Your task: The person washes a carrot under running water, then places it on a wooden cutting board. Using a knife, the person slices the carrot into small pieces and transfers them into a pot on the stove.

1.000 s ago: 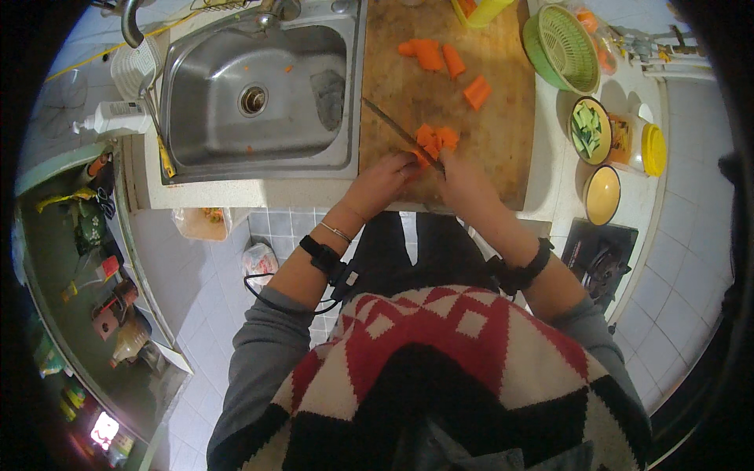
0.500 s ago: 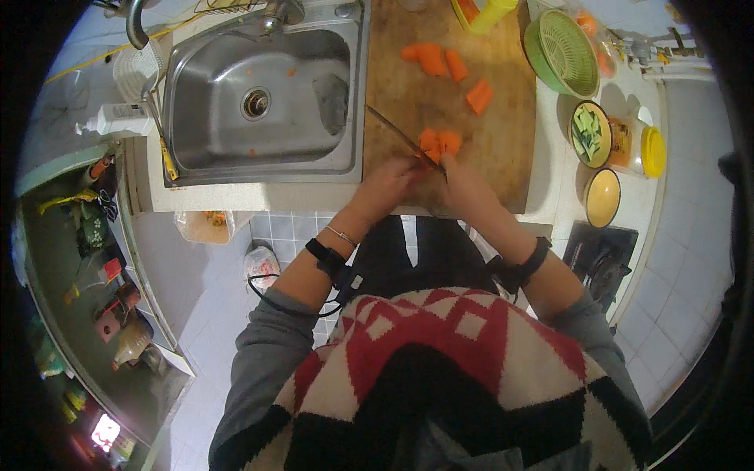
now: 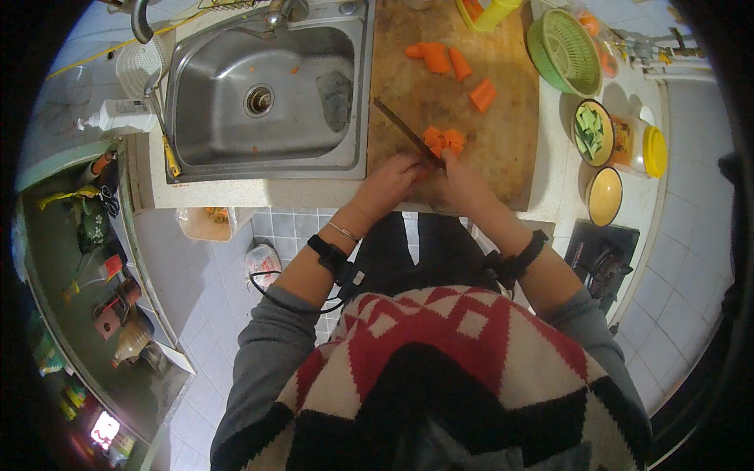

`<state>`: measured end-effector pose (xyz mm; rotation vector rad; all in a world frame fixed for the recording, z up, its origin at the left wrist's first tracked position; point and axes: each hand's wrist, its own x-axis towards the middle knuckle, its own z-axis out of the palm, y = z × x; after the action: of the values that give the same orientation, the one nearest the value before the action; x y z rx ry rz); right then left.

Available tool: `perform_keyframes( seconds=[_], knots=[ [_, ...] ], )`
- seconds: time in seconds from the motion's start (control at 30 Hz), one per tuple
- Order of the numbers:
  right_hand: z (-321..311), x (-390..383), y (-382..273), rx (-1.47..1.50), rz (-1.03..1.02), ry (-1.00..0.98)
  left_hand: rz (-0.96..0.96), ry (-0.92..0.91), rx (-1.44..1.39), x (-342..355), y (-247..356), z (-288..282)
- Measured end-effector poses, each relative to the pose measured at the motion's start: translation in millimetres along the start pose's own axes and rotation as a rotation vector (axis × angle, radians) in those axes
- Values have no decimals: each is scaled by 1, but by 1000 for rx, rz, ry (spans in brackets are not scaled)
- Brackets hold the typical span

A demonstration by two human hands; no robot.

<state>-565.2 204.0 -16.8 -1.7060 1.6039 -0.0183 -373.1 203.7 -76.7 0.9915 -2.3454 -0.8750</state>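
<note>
On the wooden cutting board (image 3: pixel 503 141), my right hand (image 3: pixel 469 188) grips a knife (image 3: pixel 399 124) whose blade points up and left toward the sink's edge. Beside it, my left hand (image 3: pixel 387 184) has curled fingers on a carrot piece (image 3: pixel 421 173), partly hidden by the fingers and blade. A small heap of cut orange carrot (image 3: pixel 447 140) lies just past the blade, touching or very near it. Farther back on the board are several larger carrot chunks (image 3: pixel 483 94) and a yellow plastic tool (image 3: pixel 491 16), cut off by the frame's top.
A steel sink (image 3: pixel 212 102) with a faucet (image 3: pixel 275 16) adjoins the board's left. On the right counter stand a green colander (image 3: pixel 564 51), a bowl of green slices (image 3: pixel 589 129), a yellow-lidded jar (image 3: pixel 654 153), an empty-looking bowl (image 3: pixel 603 196) and a stove (image 3: pixel 597 259). Open shelving (image 3: pixel 75 290) fills the lower left.
The whole view has shifted slightly. Both hands and the knife stay in nearly the same place over the carrot, with only small movements.
</note>
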Motion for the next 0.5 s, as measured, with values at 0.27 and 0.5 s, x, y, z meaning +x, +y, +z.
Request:
perform_keyframes(
  seconds=[0.27,0.5],
  knots=[
    [-12,-11,-7,-89,26,-71,-40,-29,3,-2,-3,3],
    [13,7,8,13,32,-16,-191,67,11,0,9,1]
  ],
)
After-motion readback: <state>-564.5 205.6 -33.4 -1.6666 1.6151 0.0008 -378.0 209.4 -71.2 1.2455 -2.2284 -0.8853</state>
